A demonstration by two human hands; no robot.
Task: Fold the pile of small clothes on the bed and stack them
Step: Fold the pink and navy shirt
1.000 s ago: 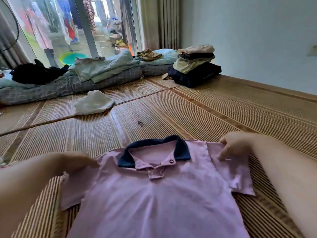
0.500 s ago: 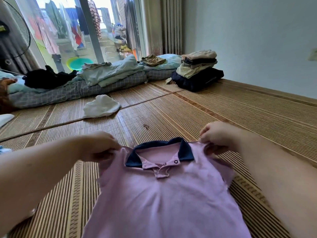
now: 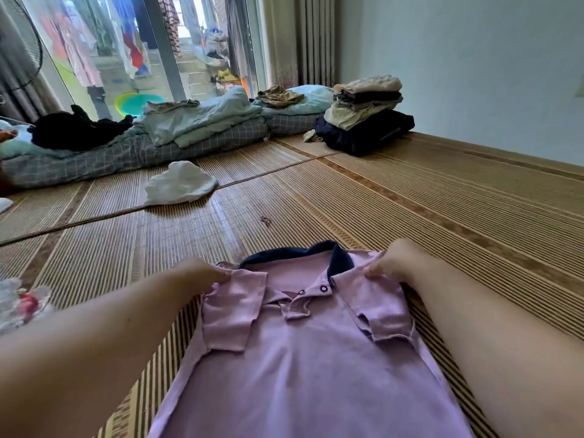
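On a bamboo mat (image 3: 442,222), between the two hands, a pink shirt (image 3: 309,358) lies face up, both sleeves folded in over its chest. The left hand (image 3: 202,273) pinches one shoulder beside the navy collar (image 3: 339,259). The right hand (image 3: 392,263) pinches the other, fingers curled on the cloth. Beyond the hands, a white cloth (image 3: 180,184) lies crumpled on the mat. Farther off, ahead of the right hand, a stack (image 3: 366,112) of folded clothes sits near the wall (image 3: 474,74).
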